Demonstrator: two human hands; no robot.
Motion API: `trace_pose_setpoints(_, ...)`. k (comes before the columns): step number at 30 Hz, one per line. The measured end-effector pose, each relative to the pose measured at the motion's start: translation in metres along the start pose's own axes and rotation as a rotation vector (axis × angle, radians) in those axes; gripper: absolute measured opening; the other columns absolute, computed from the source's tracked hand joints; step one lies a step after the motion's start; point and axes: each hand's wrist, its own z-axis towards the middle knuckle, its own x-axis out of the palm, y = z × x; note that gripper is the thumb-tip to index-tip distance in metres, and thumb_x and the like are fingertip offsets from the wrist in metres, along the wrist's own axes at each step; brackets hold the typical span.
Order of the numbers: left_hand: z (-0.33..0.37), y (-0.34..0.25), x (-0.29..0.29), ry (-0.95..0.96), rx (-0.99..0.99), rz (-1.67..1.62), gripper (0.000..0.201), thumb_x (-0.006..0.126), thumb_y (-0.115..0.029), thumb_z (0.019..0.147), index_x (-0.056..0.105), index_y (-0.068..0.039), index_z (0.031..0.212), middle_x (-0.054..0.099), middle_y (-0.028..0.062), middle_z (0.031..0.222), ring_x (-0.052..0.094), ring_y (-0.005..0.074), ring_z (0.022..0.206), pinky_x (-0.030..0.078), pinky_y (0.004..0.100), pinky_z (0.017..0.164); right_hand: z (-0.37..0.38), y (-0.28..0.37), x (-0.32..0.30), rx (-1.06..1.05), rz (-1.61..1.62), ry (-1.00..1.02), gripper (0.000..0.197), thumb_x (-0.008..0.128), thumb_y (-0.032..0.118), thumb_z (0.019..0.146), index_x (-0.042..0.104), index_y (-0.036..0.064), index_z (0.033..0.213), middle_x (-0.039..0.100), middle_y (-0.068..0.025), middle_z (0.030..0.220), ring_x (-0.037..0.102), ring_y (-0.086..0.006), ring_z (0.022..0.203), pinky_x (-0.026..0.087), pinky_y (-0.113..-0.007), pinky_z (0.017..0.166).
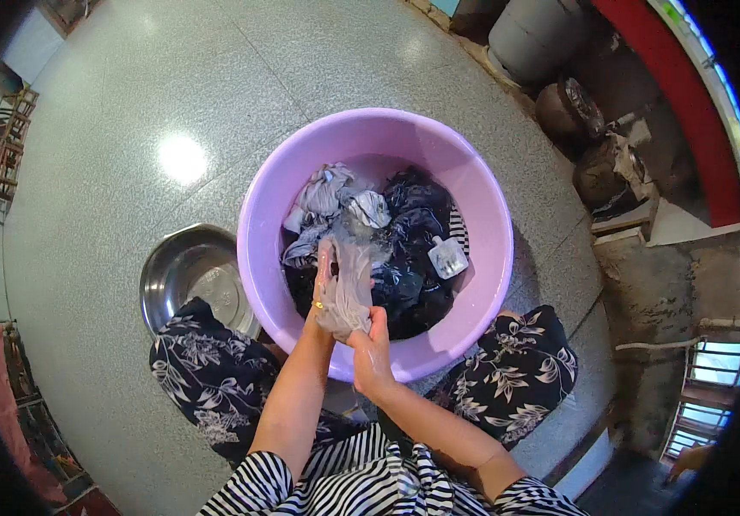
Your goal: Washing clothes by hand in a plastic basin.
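A thin, wet, pale grey-beige cloth (348, 279) hangs between my hands over the pink-purple tub (254, 232). My left hand (325, 271), with a gold band at the wrist, holds the cloth's left side; its fingers are partly hidden by the fabric. Closed on the near end of the cloth is my right hand (372, 348), just inside the tub's near rim. Below them, soaked dark clothes (413, 215) fill the tub's right side. Grey and white garments (323, 193) lie at its far left. A small whitish, square-shaped item (448, 257) rests on the dark clothes.
A steel basin (159, 271) stands on the speckled floor (129, 86), left of the tub. My patterned trouser legs (215, 378) flank the tub. Round brown pots (568, 112) and a grey cylinder (533, 39) stand far right. Another person's hand (688, 462) shows at the lower right.
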Motion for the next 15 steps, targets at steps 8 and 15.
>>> trace_pose_setpoints(8,-0.005,0.037,-0.071,0.455,-0.405,-0.392,0.033,0.049,-0.041,0.084,0.054,-0.008,0.088,0.055,0.0056,0.072,0.054,0.0176,0.057,0.047,0.0328,0.048,0.014,-0.008,-0.005,-0.516,-1.025,-0.012,0.019,0.054,0.023,0.077,0.053,0.0044,0.082,0.056,-0.0206,0.078,0.055,-0.0368,0.074,0.044,-0.044,0.063)
trace_pose_setpoints(15,-0.040,0.068,0.012,-0.176,-0.224,0.202,0.036,0.049,-0.037,0.084,0.055,-0.008,0.105,0.060,0.0086,0.098,0.060,0.0231,0.085,0.048,0.0393,0.075,0.173,-0.057,-0.119,-0.004,-1.053,-0.020,0.041,0.046,0.040,0.079,0.062,0.0035,0.086,0.062,-0.0168,0.085,0.060,-0.0339,0.079,0.046,-0.042,0.071)
